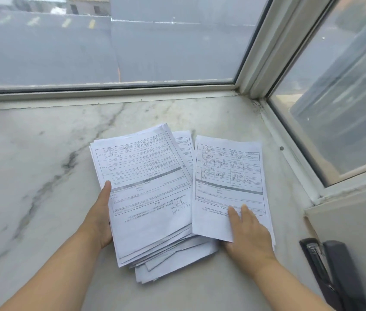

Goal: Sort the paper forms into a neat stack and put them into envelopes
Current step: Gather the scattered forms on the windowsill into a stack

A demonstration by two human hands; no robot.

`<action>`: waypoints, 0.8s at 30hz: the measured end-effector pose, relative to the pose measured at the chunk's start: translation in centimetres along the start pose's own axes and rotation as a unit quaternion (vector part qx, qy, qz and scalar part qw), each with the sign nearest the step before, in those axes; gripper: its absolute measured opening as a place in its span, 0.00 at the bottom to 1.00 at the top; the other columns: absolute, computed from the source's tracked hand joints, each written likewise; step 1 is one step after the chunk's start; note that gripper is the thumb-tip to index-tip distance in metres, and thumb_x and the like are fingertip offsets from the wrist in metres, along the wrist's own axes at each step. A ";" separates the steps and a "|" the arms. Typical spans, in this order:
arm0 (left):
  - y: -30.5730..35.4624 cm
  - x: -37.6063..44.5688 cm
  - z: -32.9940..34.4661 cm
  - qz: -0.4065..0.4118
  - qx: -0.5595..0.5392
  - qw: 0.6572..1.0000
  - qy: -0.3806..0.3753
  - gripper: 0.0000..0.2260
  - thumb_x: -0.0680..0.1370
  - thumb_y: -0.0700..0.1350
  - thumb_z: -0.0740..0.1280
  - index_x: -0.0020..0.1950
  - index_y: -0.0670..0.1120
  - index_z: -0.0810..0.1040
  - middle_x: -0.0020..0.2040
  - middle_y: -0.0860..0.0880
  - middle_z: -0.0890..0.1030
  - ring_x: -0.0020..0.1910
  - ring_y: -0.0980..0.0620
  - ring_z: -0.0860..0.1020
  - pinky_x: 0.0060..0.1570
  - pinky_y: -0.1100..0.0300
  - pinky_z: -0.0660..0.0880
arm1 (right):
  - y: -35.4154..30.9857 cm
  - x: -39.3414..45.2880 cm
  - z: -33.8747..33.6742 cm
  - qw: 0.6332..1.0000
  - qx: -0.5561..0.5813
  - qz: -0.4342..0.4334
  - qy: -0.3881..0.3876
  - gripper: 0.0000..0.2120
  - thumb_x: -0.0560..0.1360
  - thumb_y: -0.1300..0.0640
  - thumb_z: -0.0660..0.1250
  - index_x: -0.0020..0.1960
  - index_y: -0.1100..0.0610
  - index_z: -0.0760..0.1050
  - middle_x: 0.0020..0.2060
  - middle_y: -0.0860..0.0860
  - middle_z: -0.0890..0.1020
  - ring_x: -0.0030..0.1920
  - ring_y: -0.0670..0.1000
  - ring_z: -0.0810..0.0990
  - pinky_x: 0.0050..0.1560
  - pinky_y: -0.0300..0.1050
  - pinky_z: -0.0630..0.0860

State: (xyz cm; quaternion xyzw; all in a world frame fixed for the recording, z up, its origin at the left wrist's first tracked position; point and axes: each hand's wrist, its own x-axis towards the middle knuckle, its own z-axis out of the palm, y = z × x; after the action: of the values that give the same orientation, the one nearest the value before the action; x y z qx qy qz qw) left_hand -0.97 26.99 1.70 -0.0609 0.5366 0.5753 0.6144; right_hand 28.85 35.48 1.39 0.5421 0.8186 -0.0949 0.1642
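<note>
Near us, our left hand holds the messy pile of forms by its left edge. Our right hand lies flat on one sheet. Paper is thin, floppy and slides, so we hold edges.

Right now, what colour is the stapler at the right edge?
The stapler is black with a metal strip, as the head view shows.

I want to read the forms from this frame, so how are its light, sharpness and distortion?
Head view: soft even daylight, no glare or hard shadows on the paper forms; their print is too small and soft to read; wide-angle bend curves the window frame; the stapler at the corner is smeared.
</note>
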 end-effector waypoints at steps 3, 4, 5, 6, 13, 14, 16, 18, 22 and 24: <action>-0.2 -0.1 -0.1 -0.011 0.033 0.999 0.027 0.15 0.80 0.49 0.61 0.64 0.43 0.76 0.54 0.42 0.83 0.52 0.43 0.81 0.48 0.48 0.76 | 1.6 -0.1 -0.3 0.998 0.056 0.006 0.030 0.31 0.74 0.55 0.66 0.75 0.51 0.63 0.73 0.53 0.67 0.70 0.55 0.70 0.58 0.47 0.72; -0.3 0.0 -0.3 -0.010 0.045 0.998 0.042 0.14 0.80 0.44 0.61 0.64 0.41 0.75 0.52 0.41 0.83 0.50 0.43 0.81 0.47 0.48 0.76 | 2.4 -0.1 -0.7 0.991 0.124 0.027 0.037 0.29 0.78 0.55 0.62 0.76 0.46 0.59 0.73 0.48 0.67 0.71 0.51 0.69 0.59 0.43 0.69; -0.3 0.1 -0.4 -0.012 0.054 0.997 0.052 0.13 0.80 0.40 0.61 0.64 0.39 0.75 0.50 0.42 0.84 0.48 0.43 0.82 0.46 0.49 0.76 | 2.9 -0.2 -1.5 0.974 0.213 0.056 0.047 0.27 0.79 0.57 0.60 0.76 0.43 0.59 0.70 0.45 0.70 0.69 0.49 0.70 0.58 0.40 0.68; -0.3 0.1 -0.6 -0.011 0.062 0.996 0.057 0.13 0.80 0.38 0.61 0.63 0.39 0.75 0.49 0.42 0.84 0.47 0.43 0.82 0.45 0.49 0.76 | 3.2 -0.1 -2.2 0.949 0.293 0.070 0.097 0.25 0.80 0.59 0.58 0.75 0.42 0.61 0.66 0.43 0.73 0.66 0.46 0.72 0.56 0.38 0.67; -0.2 -0.8 -2.6 -0.006 0.127 0.989 0.071 0.13 0.80 0.38 0.61 0.64 0.39 0.75 0.53 0.40 0.83 0.48 0.42 0.82 0.47 0.48 0.77 | -3.6 1.0 -6.2 0.919 0.298 -0.096 0.240 0.35 0.68 0.70 0.55 0.72 0.49 0.68 0.72 0.50 0.69 0.72 0.50 0.67 0.69 0.30 0.58; -0.2 -1.1 -2.6 -0.004 0.114 0.991 0.063 0.14 0.81 0.43 0.61 0.64 0.41 0.76 0.55 0.41 0.83 0.49 0.42 0.83 0.48 0.48 0.77 | -5.6 0.9 -5.9 0.935 0.271 -0.130 0.188 0.36 0.66 0.66 0.54 0.73 0.47 0.66 0.74 0.50 0.66 0.73 0.50 0.65 0.69 0.35 0.61; 0.2 -1.6 -2.7 -0.019 0.068 0.997 0.017 0.20 0.81 0.57 0.57 0.64 0.47 0.77 0.57 0.43 0.82 0.54 0.42 0.81 0.53 0.46 0.75 | -9.4 0.5 -4.5 0.959 0.194 -0.201 0.045 0.34 0.71 0.58 0.53 0.77 0.43 0.56 0.78 0.49 0.56 0.77 0.49 0.57 0.72 0.43 0.59; 0.7 -1.8 -2.7 -0.033 0.049 0.998 -0.031 0.27 0.79 0.65 0.53 0.64 0.49 0.77 0.59 0.43 0.81 0.59 0.41 0.79 0.59 0.45 0.72 | -12.2 -0.1 -2.8 0.962 0.093 -0.248 -0.065 0.34 0.76 0.45 0.59 0.78 0.43 0.48 0.79 0.49 0.46 0.78 0.50 0.48 0.75 0.49 0.50; 0.4 -1.8 -2.6 -0.006 0.130 0.991 -0.016 0.13 0.78 0.42 0.65 0.62 0.41 0.77 0.57 0.39 0.82 0.55 0.40 0.81 0.56 0.46 0.75 | -12.6 -0.1 -2.1 0.962 0.100 -0.234 -0.096 0.45 0.63 0.23 0.59 0.75 0.42 0.59 0.79 0.46 0.51 0.77 0.47 0.49 0.76 0.46 0.47; 0.0 -1.8 -2.8 0.044 0.180 0.983 0.016 0.16 0.71 0.34 0.69 0.60 0.40 0.78 0.54 0.40 0.83 0.50 0.41 0.83 0.51 0.48 0.78 | -11.2 0.9 -2.8 0.962 0.225 -0.149 -0.037 0.42 0.63 0.25 0.57 0.72 0.44 0.67 0.75 0.44 0.62 0.75 0.44 0.59 0.72 0.39 0.54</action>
State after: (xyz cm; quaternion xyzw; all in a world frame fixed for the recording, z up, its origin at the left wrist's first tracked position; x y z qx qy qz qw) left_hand -2.19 23.92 1.90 0.0651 0.6435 0.4944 0.5807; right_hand 17.71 32.80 3.41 0.4333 0.8408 -0.3201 0.0523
